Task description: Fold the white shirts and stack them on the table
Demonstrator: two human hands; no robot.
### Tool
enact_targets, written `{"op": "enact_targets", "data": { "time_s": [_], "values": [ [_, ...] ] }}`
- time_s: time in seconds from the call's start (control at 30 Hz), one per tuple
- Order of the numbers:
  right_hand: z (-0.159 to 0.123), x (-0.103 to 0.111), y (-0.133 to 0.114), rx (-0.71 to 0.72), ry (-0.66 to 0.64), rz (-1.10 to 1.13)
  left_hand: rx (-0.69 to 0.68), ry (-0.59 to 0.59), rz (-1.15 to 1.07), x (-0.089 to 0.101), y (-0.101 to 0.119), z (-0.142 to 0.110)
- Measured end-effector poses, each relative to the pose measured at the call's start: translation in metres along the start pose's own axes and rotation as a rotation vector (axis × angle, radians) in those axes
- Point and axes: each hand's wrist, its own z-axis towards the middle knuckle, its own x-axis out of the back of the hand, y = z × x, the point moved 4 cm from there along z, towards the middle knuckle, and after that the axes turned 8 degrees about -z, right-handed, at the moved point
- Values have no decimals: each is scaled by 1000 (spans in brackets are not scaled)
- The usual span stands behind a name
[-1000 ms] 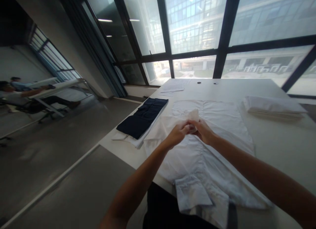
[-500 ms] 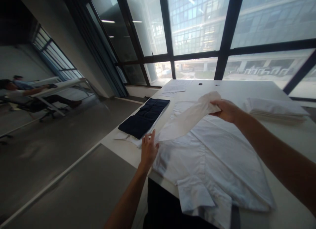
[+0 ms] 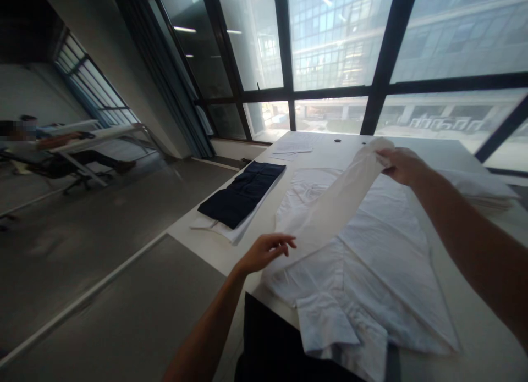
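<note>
A white shirt [image 3: 391,272] lies spread over the table, with one part hanging past the front edge. My right hand [image 3: 402,165] pinches the end of its sleeve [image 3: 334,206] and holds it raised up and to the right, so the cloth stretches diagonally across the shirt. Near the sleeve's lower left end is my left hand [image 3: 268,251], its fingers loosely extended and holding nothing. Whether its fingertips touch the cloth I cannot tell.
Folded dark navy cloth [image 3: 243,194] rests on folded white cloth [image 3: 229,233] at the table's left. Paper sheets [image 3: 292,145] lie farther back. A stack of folded white cloth [image 3: 480,187] is partly behind my right arm. Windows stand beyond; a person [image 3: 25,148] sits far left.
My hands were together over the shirt and have moved apart. The right hand has drawn the sleeve end up and to the right. My left hand went left, then came back toward the sleeve.
</note>
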Motion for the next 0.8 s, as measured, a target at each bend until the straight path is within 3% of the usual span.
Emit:
{"op": "enact_targets", "data": {
  "time_s": [0.1, 0.13, 0.23, 0.33, 0.5, 0.63, 0.8],
  "values": [
    [0, 3, 16, -124, 52, 108, 14, 422, 88, 43, -30, 30],
    [-1, 4, 20, -140, 65, 120, 33, 483, 144, 52, -43, 41],
    [-4, 3, 27, -152, 62, 82, 120, 454, 258, 63, -78, 71],
    [-6, 5, 29, -136, 59, -5, 158, 382, 285, 62, -96, 86],
    [-2, 19, 24, -84, 84, -115, 103, 315, 285, 61, -99, 88],
    [11, 37, 17, 43, 184, -328, 79, 361, 308, 65, -102, 85],
    [30, 43, 39, 73, 232, -600, 48, 411, 473, 61, -93, 81]
  ]
}}
